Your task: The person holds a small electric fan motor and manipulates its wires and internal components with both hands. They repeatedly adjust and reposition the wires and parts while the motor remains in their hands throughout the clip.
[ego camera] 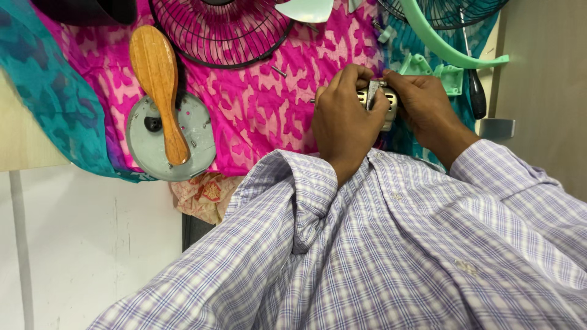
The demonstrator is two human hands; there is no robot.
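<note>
Pink patterned cloth (257, 104) covers the worktop. My left hand (343, 119) and right hand (428, 110) both clasp the small metal motor (379, 101) near the worktop's near edge; I'd grip firm, keep it steady.

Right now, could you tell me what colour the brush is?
The brush is light brown wood, seen best in the head view.

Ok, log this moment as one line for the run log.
left hand: grips small metal motor | right hand: grips the same motor | beside: wooden brush on grey disc, fan grille, pink cloth
</note>
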